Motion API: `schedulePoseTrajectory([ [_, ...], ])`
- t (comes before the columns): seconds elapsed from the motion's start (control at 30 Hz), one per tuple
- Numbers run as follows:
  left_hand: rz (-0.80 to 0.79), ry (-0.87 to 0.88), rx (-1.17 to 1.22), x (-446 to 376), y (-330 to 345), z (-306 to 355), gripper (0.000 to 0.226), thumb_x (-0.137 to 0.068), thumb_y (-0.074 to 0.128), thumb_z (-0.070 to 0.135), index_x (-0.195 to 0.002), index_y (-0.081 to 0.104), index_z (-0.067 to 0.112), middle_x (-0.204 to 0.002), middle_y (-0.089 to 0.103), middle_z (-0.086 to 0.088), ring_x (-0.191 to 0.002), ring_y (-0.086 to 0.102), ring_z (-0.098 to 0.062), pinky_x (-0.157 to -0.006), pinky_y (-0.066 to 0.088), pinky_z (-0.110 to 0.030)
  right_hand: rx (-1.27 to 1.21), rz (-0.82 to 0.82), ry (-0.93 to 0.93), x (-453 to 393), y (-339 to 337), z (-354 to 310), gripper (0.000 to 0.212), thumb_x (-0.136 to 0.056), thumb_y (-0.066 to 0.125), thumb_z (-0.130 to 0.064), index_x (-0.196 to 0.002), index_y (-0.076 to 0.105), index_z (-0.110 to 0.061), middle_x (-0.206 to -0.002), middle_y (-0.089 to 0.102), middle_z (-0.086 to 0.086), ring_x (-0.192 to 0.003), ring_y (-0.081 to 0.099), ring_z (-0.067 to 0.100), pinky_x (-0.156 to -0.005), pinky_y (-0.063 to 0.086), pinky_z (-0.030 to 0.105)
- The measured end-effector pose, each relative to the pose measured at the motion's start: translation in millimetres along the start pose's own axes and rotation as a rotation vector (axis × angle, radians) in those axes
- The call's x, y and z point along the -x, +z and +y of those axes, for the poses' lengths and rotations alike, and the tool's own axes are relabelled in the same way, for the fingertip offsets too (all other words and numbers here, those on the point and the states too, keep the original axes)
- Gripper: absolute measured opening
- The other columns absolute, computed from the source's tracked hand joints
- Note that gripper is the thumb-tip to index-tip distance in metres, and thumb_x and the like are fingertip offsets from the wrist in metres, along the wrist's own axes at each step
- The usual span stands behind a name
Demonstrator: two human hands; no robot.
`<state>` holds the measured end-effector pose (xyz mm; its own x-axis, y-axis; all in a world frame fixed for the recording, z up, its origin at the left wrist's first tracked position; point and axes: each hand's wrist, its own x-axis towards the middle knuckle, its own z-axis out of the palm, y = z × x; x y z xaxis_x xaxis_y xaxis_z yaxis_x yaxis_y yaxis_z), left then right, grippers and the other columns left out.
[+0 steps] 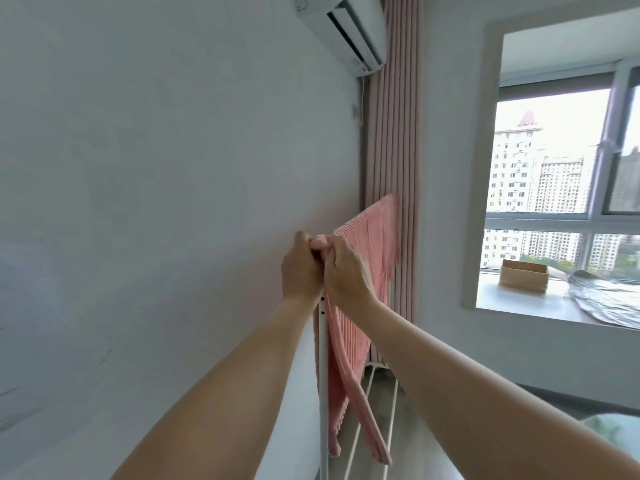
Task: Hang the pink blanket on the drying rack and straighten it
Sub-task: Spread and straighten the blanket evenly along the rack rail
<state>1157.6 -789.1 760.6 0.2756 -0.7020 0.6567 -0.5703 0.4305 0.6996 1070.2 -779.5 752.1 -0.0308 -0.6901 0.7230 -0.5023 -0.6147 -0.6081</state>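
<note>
Pink blanket (372,244), centre frame: draped over top of white drying rack (323,375), ribbed folds hanging to lower centre. Pink curtain (394,133) behind, upper centre. Left hand (300,268) and right hand (346,271) side by side at centre, touching, fingers of both curled round the blanket's bunched near end.

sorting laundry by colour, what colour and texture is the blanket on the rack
Pink with a ribbed texture: the blanket, seen in the head view.
</note>
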Motion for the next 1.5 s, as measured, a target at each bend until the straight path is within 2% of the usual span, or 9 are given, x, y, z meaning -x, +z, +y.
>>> schedulePoseTrajectory([
  [0.17,0.146,0.113,-0.091,4,-27,-13,0.008,-0.088,0.046,0.012,-0.096,0.044,0.013,-0.08,0.061,-0.001,-0.067,0.053,-0.02,-0.062,0.033,-0.03,0.104,-0.04,-0.008,21,5,9,0.034,-0.096,0.042,-0.052,-0.096,0.044,-0.018,-0.089,0.054,-0.003,-0.071,0.05,0.011,-0.062,0.041,0.028],
  [0.3,0.144,0.289,-0.182,8,-36,-24,0.006,-0.091,0.054,0.011,-0.091,0.059,0.012,-0.081,0.066,-0.001,-0.071,0.056,-0.019,-0.065,0.032,-0.024,0.15,-0.038,0.018,28,8,9,0.013,-0.096,0.042,-0.027,-0.096,0.043,-0.014,-0.09,0.056,0.003,-0.071,0.057,0.023,-0.061,0.048,0.04],
  [0.57,0.035,0.383,-0.278,28,-25,-45,0.013,-0.087,0.057,0.012,-0.098,0.063,0.012,-0.089,0.069,-0.005,-0.079,0.064,-0.029,-0.069,0.051,-0.04,0.163,0.216,-0.076,35,-10,9,0.012,-0.096,0.044,-0.01,-0.087,0.051,-0.015,-0.061,0.057,-0.004,-0.05,0.055,0.017,-0.045,0.042,0.028],
  [0.77,0.203,0.442,-0.232,51,-21,-48,0.012,-0.095,0.057,0.018,-0.096,0.065,0.009,-0.087,0.067,-0.004,-0.071,0.062,-0.024,-0.059,0.051,-0.038,0.2,0.036,-0.222,60,2,27,0.017,-0.097,0.047,-0.018,-0.112,0.048,-0.009,-0.084,0.065,0.007,-0.055,0.06,0.02,-0.052,0.055,0.041],
  [0.87,0.196,0.39,-0.221,61,-19,-55,0.018,-0.096,0.057,0.022,-0.107,0.064,0.01,-0.094,0.066,-0.005,-0.079,0.062,-0.023,-0.066,0.053,-0.034,0.193,0.051,-0.161,72,9,35,0.02,-0.097,0.046,-0.028,-0.109,0.042,-0.012,-0.1,0.065,0.011,-0.062,0.062,0.023,-0.053,0.052,0.039],
  [1.0,0.048,0.162,-0.239,67,-12,-75,0.033,-0.093,0.054,0.029,-0.121,0.058,0.01,-0.109,0.064,-0.008,-0.1,0.059,-0.026,-0.085,0.052,-0.041,0.302,0.006,0.015,81,15,51,0.019,-0.092,0.053,-0.029,-0.1,0.05,-0.012,-0.085,0.059,0.0,-0.066,0.059,0.021,-0.057,0.05,0.035],
  [1.13,-0.121,0.01,-0.254,68,-8,-91,0.02,-0.092,0.053,0.032,-0.098,0.063,0.016,-0.094,0.066,-0.001,-0.09,0.062,-0.025,-0.079,0.054,-0.041,0.324,-0.034,0.098,84,18,60,0.021,-0.094,0.047,-0.018,-0.074,0.049,-0.015,-0.07,0.055,-0.004,-0.062,0.054,0.018,-0.055,0.04,0.027],
  [1.3,-0.19,-0.089,-0.15,66,-7,-87,0.03,-0.097,0.056,0.034,-0.116,0.057,0.011,-0.102,0.063,0.002,-0.091,0.062,-0.018,-0.077,0.049,-0.03,0.195,0.064,0.162,80,20,51,0.021,-0.094,0.055,-0.034,-0.098,0.048,-0.014,-0.086,0.053,-0.003,-0.071,0.051,0.012,-0.061,0.039,0.024],
  [1.5,-0.157,-0.175,-0.137,63,-3,-88,0.014,-0.095,0.041,0.016,-0.085,0.05,0.011,-0.077,0.06,-0.004,-0.071,0.063,-0.029,-0.063,0.054,-0.041,0.226,-0.06,0.299,78,31,61,0.017,-0.1,0.04,-0.018,-0.097,0.054,-0.008,-0.082,0.063,0.003,-0.067,0.059,0.018,-0.049,0.036,0.022],
])
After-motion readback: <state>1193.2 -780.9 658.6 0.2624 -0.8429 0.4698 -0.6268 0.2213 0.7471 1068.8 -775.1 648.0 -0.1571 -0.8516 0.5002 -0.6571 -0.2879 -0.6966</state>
